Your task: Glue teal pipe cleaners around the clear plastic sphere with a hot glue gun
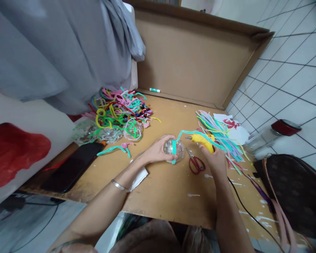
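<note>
In the middle of the table my left hand (165, 147) is closed round a clear, rounded plastic piece (179, 151). A turquoise pipe cleaner (174, 147) runs down over that piece, and its loose length stretches off to the right, passing above the glue gun. My right hand (216, 158) grips a yellow hot glue gun (202, 140), whose metal nozzle points left toward the clear piece without touching it. Red-handled scissors (196, 165) lie on the table between my hands, blades slightly apart.
Tangled coloured pipe cleaners (118, 105) lie at the back left, straight ones (221, 135) at the right. A black phone (72, 168), a glue stick (155, 90), a glass bottle (263, 138) and a brown bag (297, 196) surround the workspace. A cardboard panel (189, 59) stands behind.
</note>
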Available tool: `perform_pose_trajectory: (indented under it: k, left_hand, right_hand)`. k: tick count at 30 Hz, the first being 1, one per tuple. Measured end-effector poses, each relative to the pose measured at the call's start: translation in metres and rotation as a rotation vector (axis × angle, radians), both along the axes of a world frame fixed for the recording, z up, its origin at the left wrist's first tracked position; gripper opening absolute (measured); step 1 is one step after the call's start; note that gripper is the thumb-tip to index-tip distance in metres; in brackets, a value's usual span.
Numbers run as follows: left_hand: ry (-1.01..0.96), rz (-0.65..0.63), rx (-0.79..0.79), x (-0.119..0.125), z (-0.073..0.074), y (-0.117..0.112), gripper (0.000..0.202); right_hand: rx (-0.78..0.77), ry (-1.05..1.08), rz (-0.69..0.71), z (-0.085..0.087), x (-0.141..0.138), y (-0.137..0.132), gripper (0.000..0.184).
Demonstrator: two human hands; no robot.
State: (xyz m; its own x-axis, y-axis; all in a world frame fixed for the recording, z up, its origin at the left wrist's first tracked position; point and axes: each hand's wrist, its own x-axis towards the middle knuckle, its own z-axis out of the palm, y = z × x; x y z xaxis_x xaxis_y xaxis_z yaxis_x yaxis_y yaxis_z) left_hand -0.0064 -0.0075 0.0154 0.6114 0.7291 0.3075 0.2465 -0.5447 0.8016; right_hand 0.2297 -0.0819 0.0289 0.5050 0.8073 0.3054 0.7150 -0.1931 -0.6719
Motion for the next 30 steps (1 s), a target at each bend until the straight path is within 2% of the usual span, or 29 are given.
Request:
perform_pose_trajectory:
  k: [4, 9, 16, 19, 21, 24, 27, 30]
  left_hand:
    - [-0.009, 0.011, -0.003, 0.000, 0.001, -0.001, 0.063]
    - [-0.005, 0.013, -0.001, -0.001, -0.001, 0.000, 0.063]
    - [0.007, 0.025, 0.000, 0.000, -0.003, 0.000, 0.064]
    - [-0.006, 0.023, 0.017, 0.002, -0.003, 0.000, 0.065]
    - [-0.013, 0.018, 0.031, 0.003, -0.004, 0.000, 0.066]
    - [-0.016, 0.009, 0.039, 0.003, -0.005, 0.002, 0.065]
    - [-0.021, 0.003, 0.044, 0.003, -0.008, 0.003, 0.065]
    - [-0.032, -0.007, 0.063, 0.003, -0.010, 0.005, 0.065]
  right_hand:
    - [0.002, -0.071, -0.017, -0.023, 0.015, 0.011, 0.046]
    - [-0.126, -0.223, -0.112, -0.043, 0.021, 0.020, 0.035]
    - [-0.224, -0.311, -0.136, -0.039, 0.011, 0.017, 0.031]
    - [-0.176, -0.408, -0.127, -0.033, 0.003, 0.011, 0.029]
    - [-0.014, -0.401, -0.004, -0.027, -0.005, 0.008, 0.030]
    - [0.249, -0.170, 0.302, -0.011, -0.024, 0.007, 0.034]
    - [0.282, 0.012, 0.462, 0.013, -0.045, 0.008, 0.044]
    - [0.277, -0.041, 0.578, 0.037, -0.058, 0.010, 0.037]
